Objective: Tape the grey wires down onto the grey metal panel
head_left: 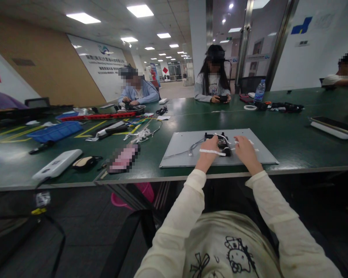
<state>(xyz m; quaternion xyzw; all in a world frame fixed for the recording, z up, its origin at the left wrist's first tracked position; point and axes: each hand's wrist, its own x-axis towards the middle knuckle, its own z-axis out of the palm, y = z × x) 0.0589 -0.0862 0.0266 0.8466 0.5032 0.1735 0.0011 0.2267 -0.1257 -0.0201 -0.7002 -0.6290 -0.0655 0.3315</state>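
A flat light-grey panel [184,141] lies on the table before me, with a small black electronic device [226,151] on it. My left hand [209,148] is closed at the device's left side, fingertips partly hidden behind the hand. Across the back of that hand runs a narrow white strip [217,153]. Just right of the device, my right hand [246,150] has its fingers bent towards the thumb; anything between them is too small to make out. Grey wires [188,148] trail leftward from the device over the panel. Short white pieces show beside my right hand.
Left of the panel lie a pink blurred-out phone [124,158], a computer mouse [85,162], a white power bank [58,164] and a blue tray [55,132]. Another phone on a white box [335,127] is at right. Two people sit across the green table [185,112], near a water bottle [260,91].
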